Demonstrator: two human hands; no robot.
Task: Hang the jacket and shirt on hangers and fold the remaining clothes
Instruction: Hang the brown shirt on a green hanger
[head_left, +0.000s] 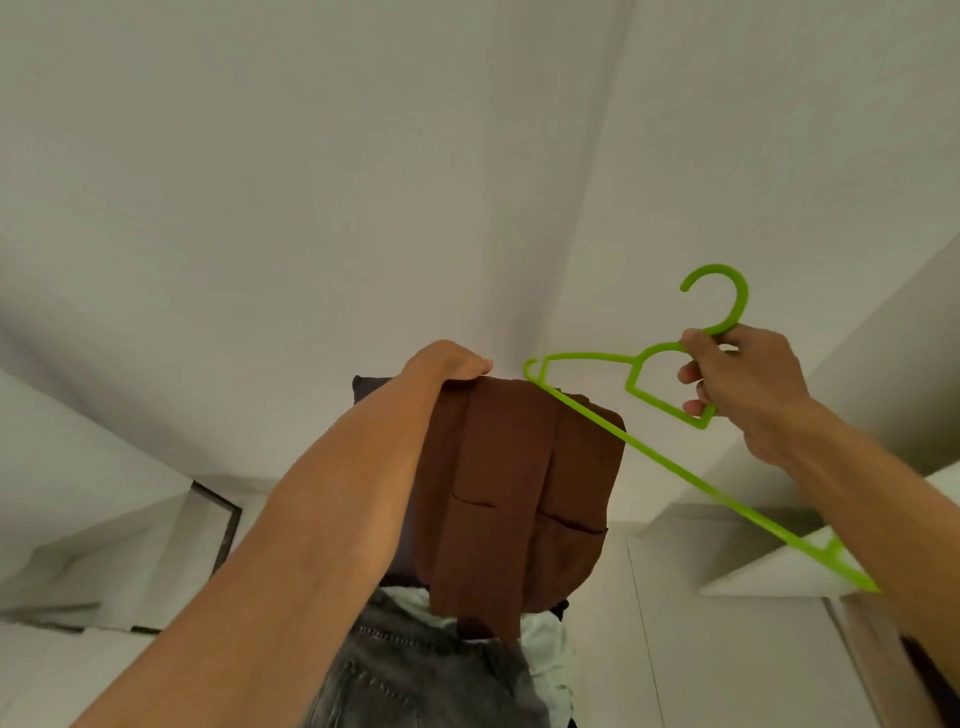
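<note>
left hand: fingers curled over top edge of brown garment, probably the jacket, held high at centre | right hand: grips green hanger at its neck | risk: hanger's left tip snags cloth, misses shoulder; garment slips onto grey jeans below

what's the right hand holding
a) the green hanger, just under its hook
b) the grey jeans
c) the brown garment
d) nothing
A: the right hand grips the green hanger just below its hook, while the left hand holds up the brown garment.
</note>
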